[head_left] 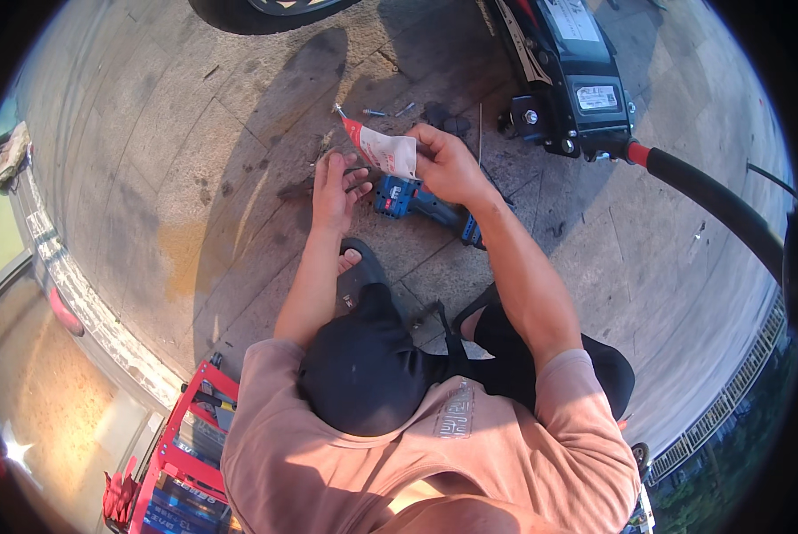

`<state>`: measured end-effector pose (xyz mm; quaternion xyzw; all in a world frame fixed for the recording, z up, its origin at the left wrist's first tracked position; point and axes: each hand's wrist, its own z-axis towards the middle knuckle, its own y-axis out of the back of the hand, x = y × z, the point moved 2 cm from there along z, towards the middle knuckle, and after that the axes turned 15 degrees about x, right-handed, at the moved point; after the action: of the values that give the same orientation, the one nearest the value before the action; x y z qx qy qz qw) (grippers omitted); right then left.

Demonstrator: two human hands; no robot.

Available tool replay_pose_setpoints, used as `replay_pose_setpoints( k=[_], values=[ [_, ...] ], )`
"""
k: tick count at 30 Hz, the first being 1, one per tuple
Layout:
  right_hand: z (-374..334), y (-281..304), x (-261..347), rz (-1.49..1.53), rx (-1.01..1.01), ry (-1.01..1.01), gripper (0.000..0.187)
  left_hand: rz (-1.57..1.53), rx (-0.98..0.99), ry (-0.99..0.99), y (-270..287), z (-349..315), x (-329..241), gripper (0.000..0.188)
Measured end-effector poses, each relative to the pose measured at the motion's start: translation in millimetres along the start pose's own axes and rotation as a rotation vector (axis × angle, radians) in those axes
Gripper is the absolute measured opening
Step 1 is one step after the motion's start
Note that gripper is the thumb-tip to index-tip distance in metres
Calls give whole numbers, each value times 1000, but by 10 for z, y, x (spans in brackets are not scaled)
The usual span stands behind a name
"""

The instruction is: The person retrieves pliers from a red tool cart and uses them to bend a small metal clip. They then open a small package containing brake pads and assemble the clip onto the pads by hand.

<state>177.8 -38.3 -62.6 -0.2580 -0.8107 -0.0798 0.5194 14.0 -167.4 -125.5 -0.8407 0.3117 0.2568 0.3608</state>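
At twelve o'clock, a red-and-white packet [386, 153] is clasped in the right hand's [455, 166] grip, above a blue power tool [397, 198]. Whether anything is grasped by the left hand's [335, 190] grip, at eleven o'clock, cannot be told.

Over my feed I count two hands [332, 194] [455, 166], one tube [388, 153], one power tool [397, 198], one jack [584, 62], one tyre [238, 20], one red rack [190, 466], and at least two bolts [374, 113].
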Motion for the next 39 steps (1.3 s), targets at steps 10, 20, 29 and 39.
replay_pose_setpoints(
  k=[10, 20, 29, 39],
  values=[
    [494, -3, -682, 618, -204, 209, 25, -36, 174, -298, 12, 40, -436, 35],
    [716, -228, -736, 1353, 230, 453, 30, 862, 2, -638, -703, -542, -898, 30],
    [792, -70, -830, 1381, 58, 161, 27, 776, -138, -675, -458, -359, -920, 27],
    [679, 626, -893, 648, -429, -63, 34, -558, -342, -341, 1338, 195, -536, 41]
  ],
)
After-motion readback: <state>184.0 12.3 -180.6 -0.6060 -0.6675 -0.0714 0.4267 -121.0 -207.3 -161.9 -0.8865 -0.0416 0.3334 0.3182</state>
